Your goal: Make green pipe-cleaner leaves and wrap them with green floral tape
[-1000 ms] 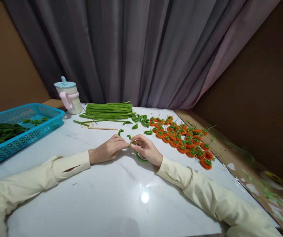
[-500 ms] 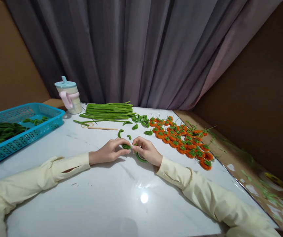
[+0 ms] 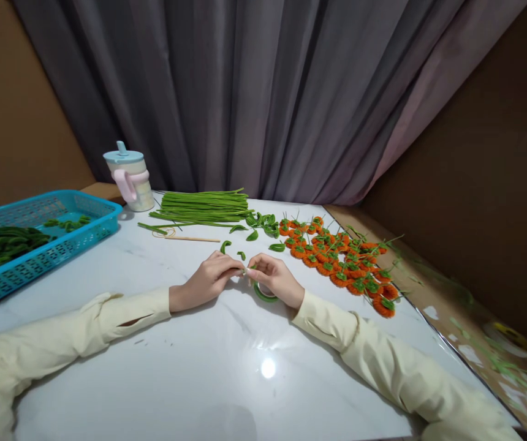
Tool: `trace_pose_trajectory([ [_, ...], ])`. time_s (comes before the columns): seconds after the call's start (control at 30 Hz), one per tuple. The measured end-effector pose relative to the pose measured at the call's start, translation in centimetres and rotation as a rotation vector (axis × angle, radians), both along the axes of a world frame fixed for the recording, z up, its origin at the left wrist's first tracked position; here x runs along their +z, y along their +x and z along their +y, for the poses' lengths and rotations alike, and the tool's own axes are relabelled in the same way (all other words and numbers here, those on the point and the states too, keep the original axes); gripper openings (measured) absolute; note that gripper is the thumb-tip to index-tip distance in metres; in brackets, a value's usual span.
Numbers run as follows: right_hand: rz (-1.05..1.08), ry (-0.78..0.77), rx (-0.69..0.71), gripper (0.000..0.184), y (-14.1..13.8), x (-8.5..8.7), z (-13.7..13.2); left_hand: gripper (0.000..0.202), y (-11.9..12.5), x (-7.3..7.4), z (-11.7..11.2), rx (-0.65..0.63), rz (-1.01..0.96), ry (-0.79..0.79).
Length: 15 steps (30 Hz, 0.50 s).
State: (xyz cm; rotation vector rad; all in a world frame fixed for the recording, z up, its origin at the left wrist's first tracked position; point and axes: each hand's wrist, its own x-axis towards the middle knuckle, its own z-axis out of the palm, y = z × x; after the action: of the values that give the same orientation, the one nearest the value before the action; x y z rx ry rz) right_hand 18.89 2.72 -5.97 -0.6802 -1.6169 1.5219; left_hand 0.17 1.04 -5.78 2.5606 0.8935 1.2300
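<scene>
My left hand (image 3: 206, 278) is closed in a pinch around a green pipe-cleaner leaf, which its fingers now almost wholly cover. Fingertip to fingertip with it, my right hand (image 3: 276, 278) is also closed, holding a roll of green tape (image 3: 266, 297) that hangs below its fingers. A small pale bit shows where the fingertips meet. Just beyond the hands lie a curled green pipe-cleaner piece (image 3: 225, 246) and a shorter one (image 3: 241, 255). Another green leaf (image 3: 277, 247) rests further right.
A blue basket (image 3: 84, 236) with green pieces stands left, near a lidded cup (image 3: 137, 184). Green pipe cleaners (image 3: 203, 206) and a thin wooden stick (image 3: 194, 239) lie at the back. Orange and green pieces (image 3: 337, 260) cover the right side of the white table (image 3: 190, 380).
My left hand has turned over, its fingers now covering the green leaf that showed between them before. My right hand has stayed nearly in place with the tape roll.
</scene>
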Motion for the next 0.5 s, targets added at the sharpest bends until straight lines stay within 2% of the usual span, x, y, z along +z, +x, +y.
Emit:
trace_pose_trajectory([
  [0.27,0.068,-0.090,0.063,0.033,0.1,0.1,0.0,0.014,0.0,0.1,-0.1,0.091,0.005,-0.104],
  [0.5,0.068,-0.134,0.086,0.034,0.3,0.2,0.0,0.015,0.2,2.1,-0.6,0.069,0.042,-0.355],
])
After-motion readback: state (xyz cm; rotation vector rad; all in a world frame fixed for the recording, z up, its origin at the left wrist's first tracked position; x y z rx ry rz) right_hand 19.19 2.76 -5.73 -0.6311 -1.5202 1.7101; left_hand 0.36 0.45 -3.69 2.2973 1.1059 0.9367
